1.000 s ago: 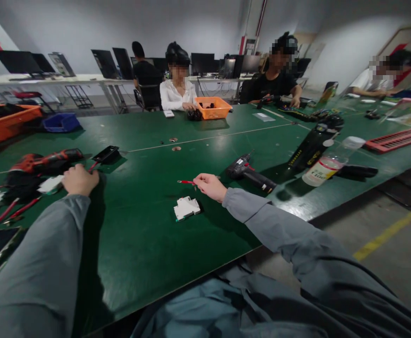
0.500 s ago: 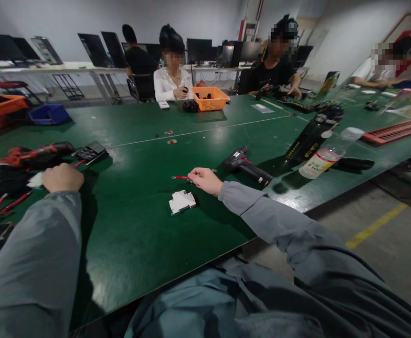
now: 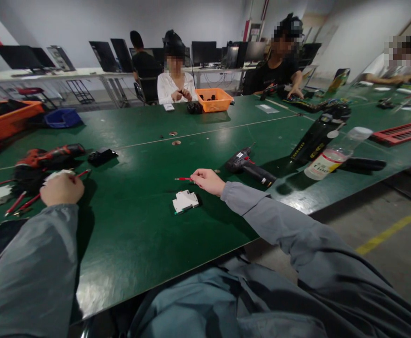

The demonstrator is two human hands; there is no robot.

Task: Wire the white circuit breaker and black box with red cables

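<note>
My right hand (image 3: 209, 180) rests on the green table (image 3: 138, 225), fingers pinched on a short red wire (image 3: 183, 179) that points left. A white circuit breaker (image 3: 185, 201) lies on the table just in front of that hand. My left hand (image 3: 62, 188) is closed at the left, over a white part (image 3: 56, 175) and the end of a red wire (image 3: 82, 173); what it grips is hidden behind the knuckles. Both arms are in grey sleeves.
A black electric screwdriver (image 3: 249, 166), a leaning black tool case (image 3: 317, 139) and a plastic bottle (image 3: 334, 155) lie to the right. A red drill (image 3: 47, 157), a small black box (image 3: 102, 156) and red wires (image 3: 22, 203) are at the left. People sit across by an orange bin (image 3: 214, 99).
My left hand has drawn back toward me, away from the black box, which now lies flat. My right hand has stayed put with the red wire. The view shifted slightly.
</note>
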